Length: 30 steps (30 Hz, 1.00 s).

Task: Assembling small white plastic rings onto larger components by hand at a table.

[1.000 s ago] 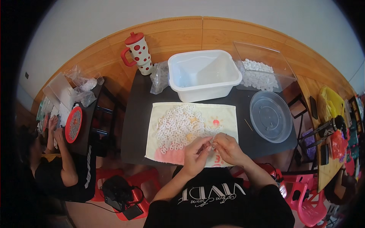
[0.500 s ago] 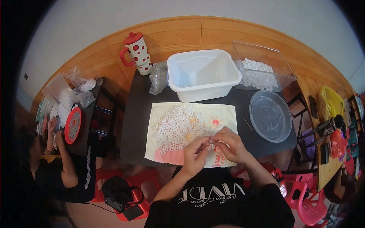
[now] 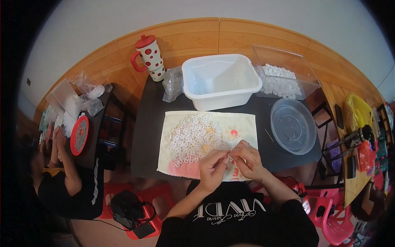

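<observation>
White tub (image 3: 222, 80), spotted red-lidded jug (image 3: 149, 57) (upright), clear round lid (image 3: 293, 125), red stools (image 3: 135, 197).

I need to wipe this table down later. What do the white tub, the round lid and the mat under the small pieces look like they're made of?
White tub: seemingly opaque plastic, smooth with a slight sheen. Round lid: clear plastic, glossy; the dark table shows through it. Mat: probably cloth, matte cream with soft, slightly wavy edges.
</observation>
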{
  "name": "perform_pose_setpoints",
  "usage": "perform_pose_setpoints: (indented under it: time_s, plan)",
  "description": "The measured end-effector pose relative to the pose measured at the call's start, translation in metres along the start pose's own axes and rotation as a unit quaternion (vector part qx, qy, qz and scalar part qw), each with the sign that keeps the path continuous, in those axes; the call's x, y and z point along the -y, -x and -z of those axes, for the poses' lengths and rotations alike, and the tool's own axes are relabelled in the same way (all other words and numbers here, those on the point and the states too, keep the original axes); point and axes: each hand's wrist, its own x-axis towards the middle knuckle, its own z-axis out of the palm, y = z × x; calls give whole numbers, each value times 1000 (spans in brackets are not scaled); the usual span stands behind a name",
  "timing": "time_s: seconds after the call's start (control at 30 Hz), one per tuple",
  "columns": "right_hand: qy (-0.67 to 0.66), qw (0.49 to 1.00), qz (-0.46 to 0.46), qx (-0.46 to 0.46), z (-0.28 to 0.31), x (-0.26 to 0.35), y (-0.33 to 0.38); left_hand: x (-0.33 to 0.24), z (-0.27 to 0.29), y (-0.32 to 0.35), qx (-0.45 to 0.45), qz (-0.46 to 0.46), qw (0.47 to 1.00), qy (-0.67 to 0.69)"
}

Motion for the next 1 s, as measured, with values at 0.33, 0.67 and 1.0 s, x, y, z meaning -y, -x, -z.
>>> perform_pose_setpoints:
  time_s: [0.33,0.67,1.0]
  plan:
    - [122,991,-51,28,28,12,-1,14,7,-1,-5,-1,1000,10]
    - [393,889,-235,12,210,-69,13,27,14,1,5,35,998,61]
    - [404,898,-130,117,179,-76,2,26,13,1,-63,69,989,114]
